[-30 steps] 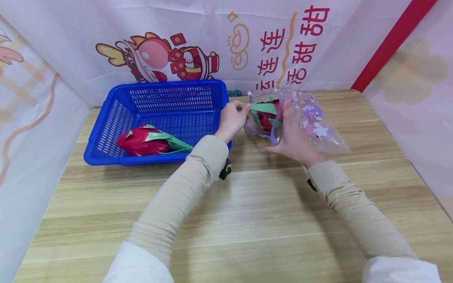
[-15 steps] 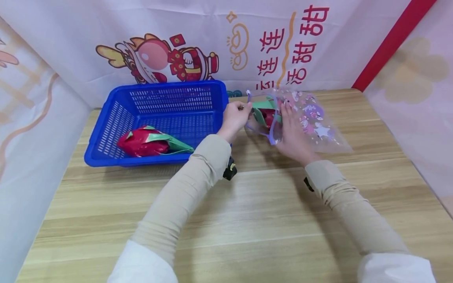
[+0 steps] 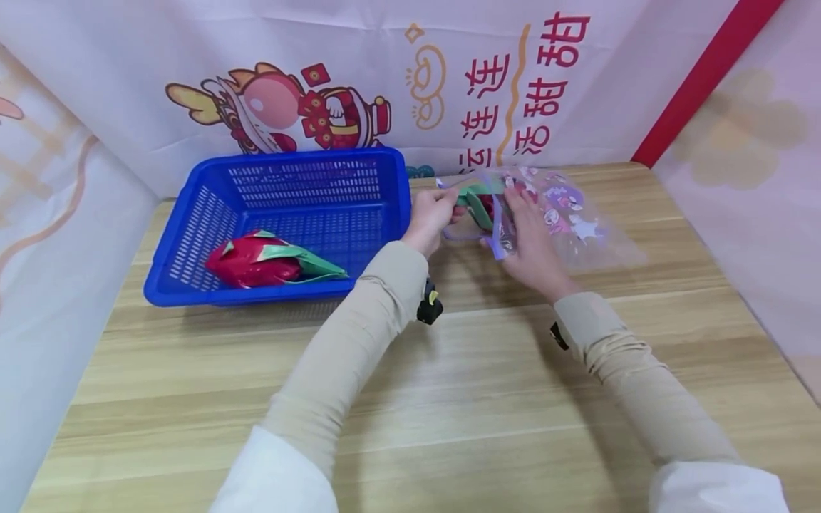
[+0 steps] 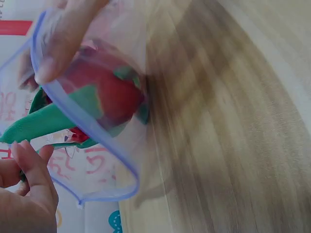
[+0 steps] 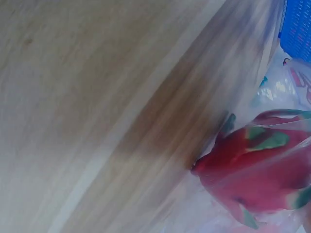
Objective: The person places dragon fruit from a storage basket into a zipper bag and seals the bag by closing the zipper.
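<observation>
A toy dragon fruit (image 4: 119, 97) with a red body and green leaves lies inside a clear zip bag (image 3: 582, 228) with a purple-edged mouth and printed cartoons. My left hand (image 3: 430, 216) pinches the green leaf ends at the bag's mouth, between thumb and fingers. From the other side, my right hand (image 3: 534, 246) grips the bag near its mouth, over the fruit, which partly hides the fruit in the head view. Through the film, the right wrist view shows the red body of the same dragon fruit (image 5: 257, 170).
A blue plastic basket (image 3: 304, 182) stands at the back left, close to my left hand. In it lies a second dragon fruit (image 3: 250, 262), leaves pointing right. Wood-grain table (image 3: 474, 399) extends in front, and a printed cloth wall (image 3: 391, 43) rises behind.
The dragon fruit sits deeper in the bag and more of it is covered. My left hand has moved slightly right relative to the basket, while my right hand has come closer around the bag's mouth.
</observation>
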The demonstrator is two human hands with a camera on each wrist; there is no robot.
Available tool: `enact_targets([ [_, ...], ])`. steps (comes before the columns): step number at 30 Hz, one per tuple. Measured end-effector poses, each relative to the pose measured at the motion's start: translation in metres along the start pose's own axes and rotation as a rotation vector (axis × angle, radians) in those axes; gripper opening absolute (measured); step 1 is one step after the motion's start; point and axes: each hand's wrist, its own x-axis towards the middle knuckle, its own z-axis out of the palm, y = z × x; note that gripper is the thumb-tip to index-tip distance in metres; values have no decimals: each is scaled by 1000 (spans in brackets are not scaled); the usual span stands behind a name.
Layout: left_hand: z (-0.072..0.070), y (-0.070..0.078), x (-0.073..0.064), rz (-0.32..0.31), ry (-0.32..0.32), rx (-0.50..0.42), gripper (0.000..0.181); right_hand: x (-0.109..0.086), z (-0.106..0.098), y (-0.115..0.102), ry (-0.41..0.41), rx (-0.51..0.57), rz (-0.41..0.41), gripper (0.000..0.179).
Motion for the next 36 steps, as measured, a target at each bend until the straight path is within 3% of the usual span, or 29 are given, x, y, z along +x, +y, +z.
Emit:
enact_targets([
  [5, 4, 2, 8, -27, 13, -120, 34, 0, -4, -3, -21, 17, -25, 83],
  [9, 6, 4, 13, -16, -10, -170, 34, 0, -4, -6, -47, 59, 24, 81],
  [14, 4, 4, 16, 13, -11, -149, 33, 5, -4, -9, -49, 82, 51, 74],
  [20, 0, -1, 16, 48, -27, -95, 34, 8, -4, -12, -140, 85, 139, 69],
  [23, -3, -2, 16, 83, -30, 49, 35, 9, -4, -12, -148, 95, 174, 65],
  [28, -6, 0, 14, 155, 32, 517, 30, 10, -6, -10, -118, 165, 252, 63],
  [30, -7, 2, 12, 171, 47, 661, 26, 10, -7, -10, -102, 206, 268, 62],
  [33, -9, 4, 9, 189, 68, 830, 21, 11, -9, -11, -88, 266, 293, 58],
  [36, -11, 5, 7, 208, 85, 936, 18, 10, -10, -10, -72, 313, 341, 47],
])
